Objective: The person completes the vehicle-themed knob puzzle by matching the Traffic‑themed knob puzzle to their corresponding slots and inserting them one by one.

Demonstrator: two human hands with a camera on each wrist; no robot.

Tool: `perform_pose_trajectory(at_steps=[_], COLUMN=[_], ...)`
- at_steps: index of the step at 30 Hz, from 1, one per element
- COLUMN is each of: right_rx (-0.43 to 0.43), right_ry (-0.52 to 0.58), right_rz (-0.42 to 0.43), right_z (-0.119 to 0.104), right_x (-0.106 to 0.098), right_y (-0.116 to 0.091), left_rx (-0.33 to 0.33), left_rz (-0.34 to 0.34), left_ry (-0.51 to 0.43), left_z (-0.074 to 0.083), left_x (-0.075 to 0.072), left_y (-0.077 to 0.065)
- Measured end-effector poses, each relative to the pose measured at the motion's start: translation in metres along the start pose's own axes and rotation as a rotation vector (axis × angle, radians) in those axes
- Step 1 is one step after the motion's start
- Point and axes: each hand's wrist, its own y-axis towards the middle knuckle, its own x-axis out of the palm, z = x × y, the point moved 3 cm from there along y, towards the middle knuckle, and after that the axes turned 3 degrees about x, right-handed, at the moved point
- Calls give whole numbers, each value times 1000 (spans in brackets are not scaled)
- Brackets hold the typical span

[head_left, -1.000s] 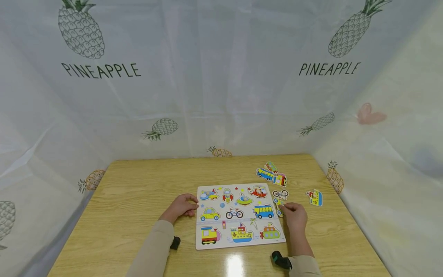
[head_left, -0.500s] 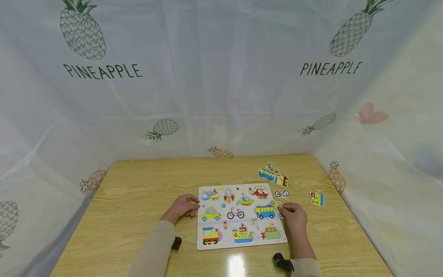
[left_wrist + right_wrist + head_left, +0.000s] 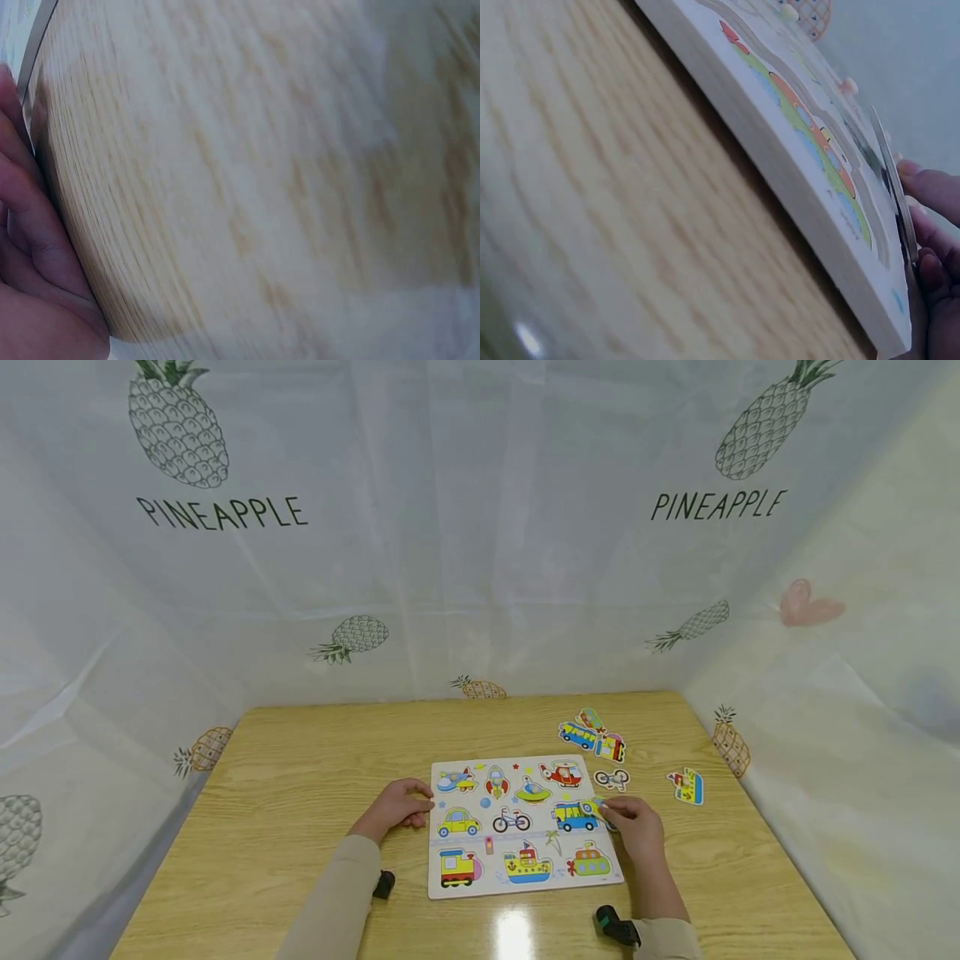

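In the head view, a white wooden peg puzzle board [image 3: 487,889] printed with vehicles lies on the table. My right hand [image 3: 636,831] pinches a yellow car puzzle piece [image 3: 592,807] over the board's right edge, overlapping the printed blue bus. From the right wrist, that piece appears nearly edge-on and tilted up, with the fingers [image 3: 930,187] behind it. My left hand [image 3: 393,807] rests at the board's left edge, fingertips touching its side. The left wrist view shows its loosely bent fingers [image 3: 30,210] beside the board's corner.
Right of the board lie a bicycle piece [image 3: 612,779] and a ship piece [image 3: 686,786]. Behind it, a bus piece [image 3: 576,735], a train piece [image 3: 611,747] and a green piece [image 3: 591,719] are bunched together. The plane, rocket, saucer and helicopter [image 3: 561,774] sit in the board's top row.
My right hand has lifted the yellow car piece from beside the board, turned it and brought it left over the board's right edge. The left hand stays put.
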Motion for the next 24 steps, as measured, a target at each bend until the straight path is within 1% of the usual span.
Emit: perform_pose_trajectory(at_steps=[6,12,15,19,22,24], right_rx=[27,58,72,79,73,51], right_ry=[40,154,143,84,95,110], right_rz=[-63,-114,-138,-161,-167,-175], right_z=[-4,-20,-26,-32,-39,-45], right_x=[2,9,15,22,28,33], right_y=[1,-6,-12,-19,-24,-28], left_rx=[-24,-31,-25,-22,-21,-25], left_rz=[2,1,2,-1,-4,-4], left_ry=[11,10,10,4,-2,-2], left_z=[0,-2,-1,-1,-1,-1], left_x=[0,0,0,0,0,0], left_y=[-1,0,1,1,1,1])
